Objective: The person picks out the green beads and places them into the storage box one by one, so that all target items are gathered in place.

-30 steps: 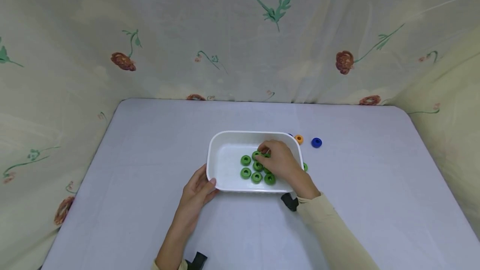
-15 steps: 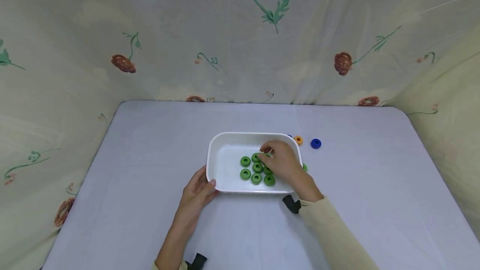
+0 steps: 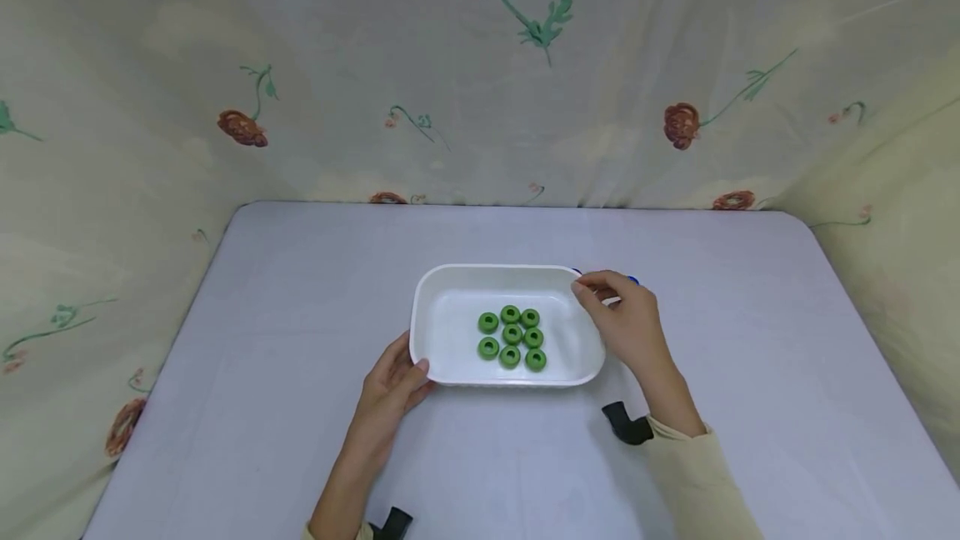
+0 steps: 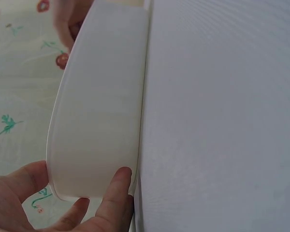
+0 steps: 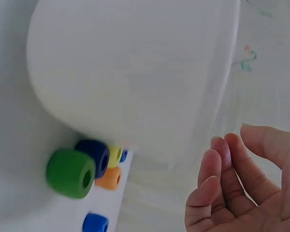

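A white tray (image 3: 450,307) lies on the table, with several green beads (image 3: 512,334) grouped in its middle. My left hand (image 3: 392,377) holds the tray's near left corner, thumb at the rim. In the left wrist view, that hand's fingers (image 4: 117,195) press against the tray's outer wall (image 4: 99,106). Beside the tray's far right corner is my right hand (image 3: 626,315). The right wrist view shows its fingers loosely bent, thumb near the index fingertip, nothing between them.
Beyond the tray's right side lie a green bead (image 5: 70,173), a dark blue bead (image 5: 94,157), a yellow bead (image 5: 115,155), an orange bead (image 5: 108,179) and a blue bead (image 5: 95,222). A flowered curtain (image 3: 337,107) stands behind the table.
My right hand has left the green beads inside the tray and moved right, out past the rim. It now covers the orange bead in the head view. The left hand keeps its hold.
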`<state>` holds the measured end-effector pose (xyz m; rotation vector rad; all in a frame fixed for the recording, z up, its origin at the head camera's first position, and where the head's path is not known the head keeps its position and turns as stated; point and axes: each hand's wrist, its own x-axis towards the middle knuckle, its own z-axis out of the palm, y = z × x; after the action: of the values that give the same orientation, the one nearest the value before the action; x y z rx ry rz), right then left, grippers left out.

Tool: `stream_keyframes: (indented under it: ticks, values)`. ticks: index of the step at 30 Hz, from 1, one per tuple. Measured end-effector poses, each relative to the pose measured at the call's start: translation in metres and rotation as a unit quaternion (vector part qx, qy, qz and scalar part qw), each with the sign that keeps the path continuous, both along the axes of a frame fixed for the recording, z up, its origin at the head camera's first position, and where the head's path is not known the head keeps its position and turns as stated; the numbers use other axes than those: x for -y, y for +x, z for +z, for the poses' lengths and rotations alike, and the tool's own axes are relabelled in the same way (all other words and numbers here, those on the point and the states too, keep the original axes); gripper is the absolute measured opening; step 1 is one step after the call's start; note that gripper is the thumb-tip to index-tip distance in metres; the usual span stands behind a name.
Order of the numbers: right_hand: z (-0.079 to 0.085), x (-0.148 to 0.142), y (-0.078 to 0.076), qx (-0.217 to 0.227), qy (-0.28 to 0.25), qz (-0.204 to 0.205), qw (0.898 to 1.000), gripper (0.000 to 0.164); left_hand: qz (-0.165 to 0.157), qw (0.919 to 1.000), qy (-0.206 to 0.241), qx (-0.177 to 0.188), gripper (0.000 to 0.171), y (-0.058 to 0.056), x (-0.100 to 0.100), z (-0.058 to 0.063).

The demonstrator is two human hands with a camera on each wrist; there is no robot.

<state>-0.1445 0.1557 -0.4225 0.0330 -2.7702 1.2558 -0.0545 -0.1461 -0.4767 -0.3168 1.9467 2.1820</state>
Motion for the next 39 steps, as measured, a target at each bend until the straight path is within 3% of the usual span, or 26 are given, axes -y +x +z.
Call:
stream_keyframes:
  ticks: [9,20,27,39]
  values:
    - [-0.02,-0.037,0.014,0.039,-0.018,-0.094,0.995,0.028,0.001,1.0,-0.001,0.001,0.057,0.0,0.001,0.001]
    - [-0.045,-0.053,0.017,0.102,0.019,-0.023,0.994,0.035,0.006,1.0,-0.007,0.0,0.056,0.0,0.001,0.0]
    - [-0.051,-0.049,0.017,0.12,0.004,-0.009,0.993,0.044,0.006,1.0,-0.006,-0.004,0.057,-0.001,-0.001,-0.001]
    - [-0.055,-0.045,0.016,0.112,0.032,0.0,0.993,0.038,0.009,0.9999,-0.006,0.008,0.059,0.0,-0.001,0.0]
